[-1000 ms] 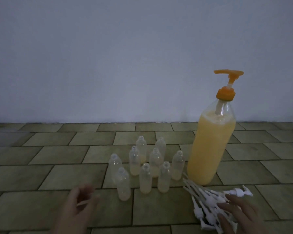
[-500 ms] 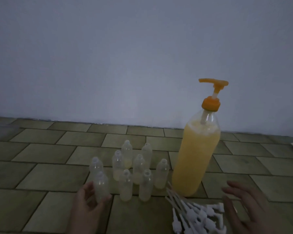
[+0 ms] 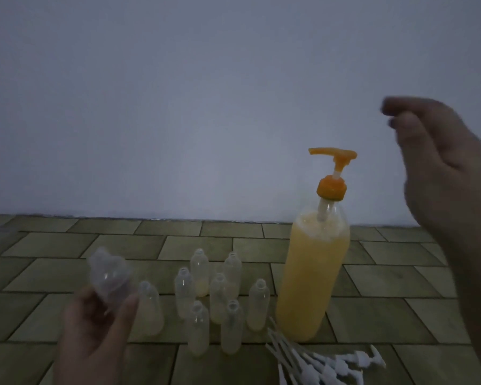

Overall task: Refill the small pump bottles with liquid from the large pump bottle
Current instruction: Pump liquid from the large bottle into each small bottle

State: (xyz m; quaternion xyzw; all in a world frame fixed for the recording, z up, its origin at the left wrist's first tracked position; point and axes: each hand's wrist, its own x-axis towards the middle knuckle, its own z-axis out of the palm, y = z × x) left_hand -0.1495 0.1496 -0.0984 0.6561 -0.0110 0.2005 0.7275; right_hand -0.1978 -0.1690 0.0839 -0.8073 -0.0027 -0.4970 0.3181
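Note:
The large pump bottle (image 3: 313, 273) stands upright on the tiled floor, filled with yellow liquid and topped by an orange pump head (image 3: 334, 157). To its left stand several small clear bottles (image 3: 220, 298) without caps, most with a little pale liquid at the bottom. My left hand (image 3: 95, 329) holds one small clear bottle (image 3: 110, 277) lifted and tilted at the lower left. My right hand (image 3: 442, 173) is raised above and to the right of the orange pump head, fingers relaxed, holding nothing.
A pile of white small pump tops (image 3: 320, 362) lies on the floor in front of the large bottle. A plain wall (image 3: 206, 93) rises behind the tiled floor (image 3: 386, 273).
My left hand has picked a small bottle out of the group and lifted it. My right hand has risen from beside the pump tops to above and right of the orange pump head.

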